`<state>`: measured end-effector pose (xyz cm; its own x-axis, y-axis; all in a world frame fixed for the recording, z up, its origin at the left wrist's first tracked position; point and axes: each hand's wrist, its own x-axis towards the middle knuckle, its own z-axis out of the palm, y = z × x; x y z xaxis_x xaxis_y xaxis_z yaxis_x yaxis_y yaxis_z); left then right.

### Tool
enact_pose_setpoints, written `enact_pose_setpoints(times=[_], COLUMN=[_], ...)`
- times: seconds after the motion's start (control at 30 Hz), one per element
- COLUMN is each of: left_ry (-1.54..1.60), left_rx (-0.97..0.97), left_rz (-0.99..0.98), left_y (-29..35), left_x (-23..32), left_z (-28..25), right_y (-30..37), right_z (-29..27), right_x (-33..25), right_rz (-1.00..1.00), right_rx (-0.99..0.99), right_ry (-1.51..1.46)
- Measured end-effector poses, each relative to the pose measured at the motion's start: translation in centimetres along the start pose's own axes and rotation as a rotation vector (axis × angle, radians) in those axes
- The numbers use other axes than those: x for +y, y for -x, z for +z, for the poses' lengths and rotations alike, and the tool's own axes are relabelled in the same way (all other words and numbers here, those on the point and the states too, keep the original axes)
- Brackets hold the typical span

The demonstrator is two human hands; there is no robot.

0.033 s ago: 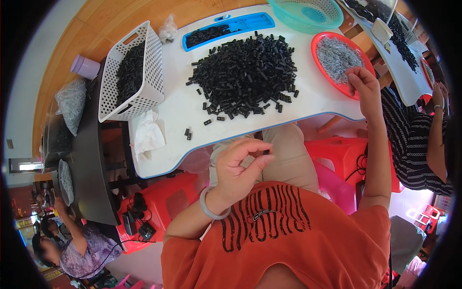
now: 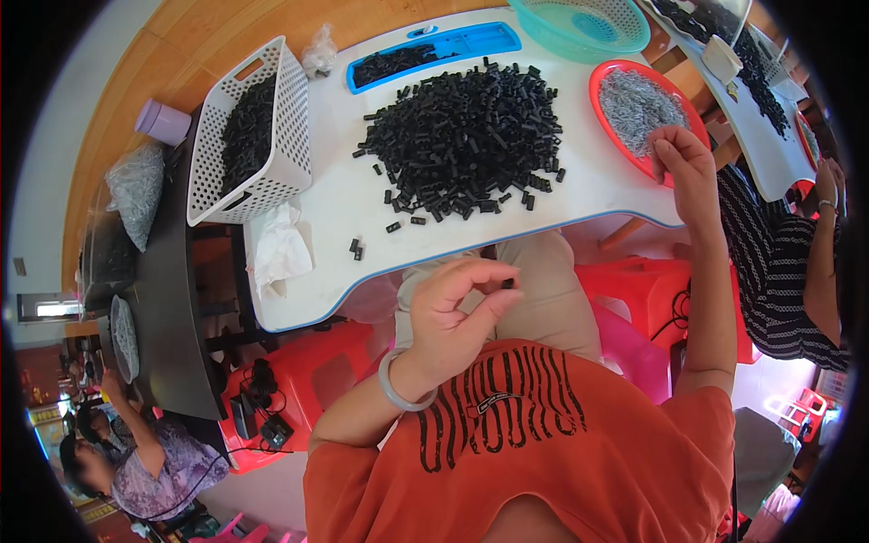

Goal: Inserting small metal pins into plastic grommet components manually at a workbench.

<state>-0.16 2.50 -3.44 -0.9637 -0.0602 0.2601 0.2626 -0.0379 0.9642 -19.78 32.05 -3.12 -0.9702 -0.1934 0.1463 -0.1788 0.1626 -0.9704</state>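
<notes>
My left hand (image 2: 457, 312) is held above my lap, in front of the table's near edge. Its thumb and index finger pinch a small black plastic piece (image 2: 507, 283), of which only the end shows. My right hand (image 2: 688, 172) hangs over the near rim of a red bowl (image 2: 602, 113) heaped with small silvery metal parts (image 2: 641, 104). Its fingertips are drawn together; whether anything tiny sits between them is hidden. Between the hands, further back, a large pile of short black plastic pieces (image 2: 462, 136) covers the middle of the white table (image 2: 335, 208).
A white perforated basket (image 2: 294, 149) of black pieces stands at the left beside a crumpled white tissue (image 2: 282, 249). Behind the pile lie a blue tray (image 2: 475, 41) and a turquoise colander (image 2: 588, 32). Red stools (image 2: 625, 281) flank me; a co-worker's arm (image 2: 822, 262) is at far right.
Hardly anything differs: the view shifts slightly, and both hands keep their places and their pinched fingers.
</notes>
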Motion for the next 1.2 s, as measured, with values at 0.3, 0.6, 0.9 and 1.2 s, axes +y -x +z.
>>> enact_pose_setpoints(times=[0.3,0.6,0.9,1.2], left_ry=[0.057,0.023,0.014,0.106], left_rx=[-0.104,-0.081,-0.086,-0.092], left_rz=[0.094,0.179,0.177,0.142], left_y=[-0.9,-0.7,-0.4,-0.1], left_x=[3.4,4.4,4.4,3.8], left_z=[0.8,-0.1,-0.8,-1.3], right_y=[5.2,6.6,6.4,6.0], right_z=[11.0,13.8,13.9,14.3], right_x=[-7.1,-9.4,-10.2,-10.1], right_rz=[-0.172,-0.517,-0.676,-0.867], right_rx=[-0.445,-0.470,-0.510,-0.573], right_ry=[-0.449,-0.164,0.030,0.142])
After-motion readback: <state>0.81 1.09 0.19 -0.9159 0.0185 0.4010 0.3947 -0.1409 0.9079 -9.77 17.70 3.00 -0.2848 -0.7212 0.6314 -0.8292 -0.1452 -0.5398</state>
